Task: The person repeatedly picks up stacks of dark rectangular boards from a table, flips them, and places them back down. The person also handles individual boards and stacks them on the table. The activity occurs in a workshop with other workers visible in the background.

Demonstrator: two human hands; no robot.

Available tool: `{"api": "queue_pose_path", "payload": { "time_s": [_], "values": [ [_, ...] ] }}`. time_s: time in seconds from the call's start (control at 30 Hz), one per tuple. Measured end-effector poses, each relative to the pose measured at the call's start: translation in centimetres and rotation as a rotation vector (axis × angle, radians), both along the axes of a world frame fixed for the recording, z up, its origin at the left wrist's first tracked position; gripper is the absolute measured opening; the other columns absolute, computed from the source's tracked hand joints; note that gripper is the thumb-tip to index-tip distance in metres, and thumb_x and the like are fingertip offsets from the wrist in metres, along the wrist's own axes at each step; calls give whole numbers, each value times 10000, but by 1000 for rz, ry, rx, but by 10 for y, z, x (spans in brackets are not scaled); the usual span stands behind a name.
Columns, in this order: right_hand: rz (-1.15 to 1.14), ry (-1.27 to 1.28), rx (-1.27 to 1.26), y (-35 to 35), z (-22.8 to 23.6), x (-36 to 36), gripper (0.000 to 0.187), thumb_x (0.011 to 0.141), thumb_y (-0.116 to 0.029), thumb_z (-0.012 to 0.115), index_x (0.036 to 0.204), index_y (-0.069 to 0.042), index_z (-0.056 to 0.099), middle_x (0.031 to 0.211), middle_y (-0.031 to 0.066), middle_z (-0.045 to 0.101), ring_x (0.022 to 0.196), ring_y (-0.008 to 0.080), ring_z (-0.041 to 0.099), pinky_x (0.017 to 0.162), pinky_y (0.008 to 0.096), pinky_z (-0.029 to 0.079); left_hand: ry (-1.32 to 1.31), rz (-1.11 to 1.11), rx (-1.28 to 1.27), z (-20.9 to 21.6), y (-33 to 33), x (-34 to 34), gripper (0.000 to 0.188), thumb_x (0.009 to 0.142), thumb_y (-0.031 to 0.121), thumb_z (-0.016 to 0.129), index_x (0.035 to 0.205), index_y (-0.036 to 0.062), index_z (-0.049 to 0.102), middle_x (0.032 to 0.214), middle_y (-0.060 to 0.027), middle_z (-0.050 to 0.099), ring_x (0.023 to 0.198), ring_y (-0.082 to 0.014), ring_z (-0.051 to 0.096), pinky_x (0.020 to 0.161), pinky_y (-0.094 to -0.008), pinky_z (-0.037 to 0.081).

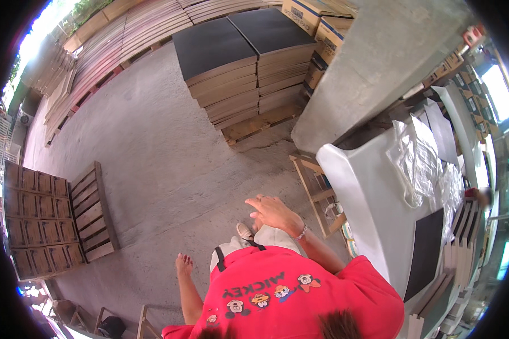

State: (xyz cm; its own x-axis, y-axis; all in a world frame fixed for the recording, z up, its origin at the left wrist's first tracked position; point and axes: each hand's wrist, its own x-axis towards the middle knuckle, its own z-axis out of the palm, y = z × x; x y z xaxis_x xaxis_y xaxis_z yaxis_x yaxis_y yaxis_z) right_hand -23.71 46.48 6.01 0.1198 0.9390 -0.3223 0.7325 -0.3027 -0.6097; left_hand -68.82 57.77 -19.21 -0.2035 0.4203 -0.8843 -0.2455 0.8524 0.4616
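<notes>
My right hand is held out in front of my body over the concrete floor, its fingers stretched out and nothing in it. A bracelet circles that wrist. Lower and to the left, my left hand hangs beside my body, small in view, with its fingers loosely apart and no object in it. Neither hand touches anything. Nearest to the right hand stands a wooden trestle by a white-covered worktable. On that table lie crumpled clear plastic film and a dark flat sheet.
Ahead, two stacks of dark-topped boards rest on a wooden pallet beside a concrete pillar. Cardboard boxes stand behind them. At left, stacked cartons adjoin a slatted pallet. Long board piles line the far side.
</notes>
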Motion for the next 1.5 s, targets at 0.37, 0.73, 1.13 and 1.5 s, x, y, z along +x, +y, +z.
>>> {"api": "queue_pose_path", "payload": {
  "time_s": [0.37,0.73,1.13,1.5],
  "values": [
    [-268,-39,67,122,-55,123,344,866,-197,586,1188,-81,555,1095,169,588,1012,343,572,845,423,453,-332,-367,14,-31,191,225,511,904,381,540,1367,206,414,1172,-39,497,1029,-209,490,808,-355,426],
    [-932,1285,218,377,-130,245,465,890,-265,627,1277,-48,488,1094,60,590,927,183,586,814,298,462,-23,-821,529,91,506,456,471,926,384,516,1295,92,491,1025,-63,571,926,-197,544,817,-343,430],
    [-1589,1253,450,508,-148,226,638,858,-439,645,1315,-58,415,1040,-11,474,932,120,459,865,310,391,663,-1463,1253,146,890,733,675,847,486,587,1316,19,458,1322,-251,444,1242,-389,411,1025,-441,349],
    [-1865,741,518,581,-137,211,998,792,-605,622,1384,102,240,1404,226,337,1305,285,332,1085,382,268,553,-2092,1023,139,939,828,919,707,794,486,1068,-37,639,1125,-245,611,1091,-370,565,925,-437,429]
  ]
}}
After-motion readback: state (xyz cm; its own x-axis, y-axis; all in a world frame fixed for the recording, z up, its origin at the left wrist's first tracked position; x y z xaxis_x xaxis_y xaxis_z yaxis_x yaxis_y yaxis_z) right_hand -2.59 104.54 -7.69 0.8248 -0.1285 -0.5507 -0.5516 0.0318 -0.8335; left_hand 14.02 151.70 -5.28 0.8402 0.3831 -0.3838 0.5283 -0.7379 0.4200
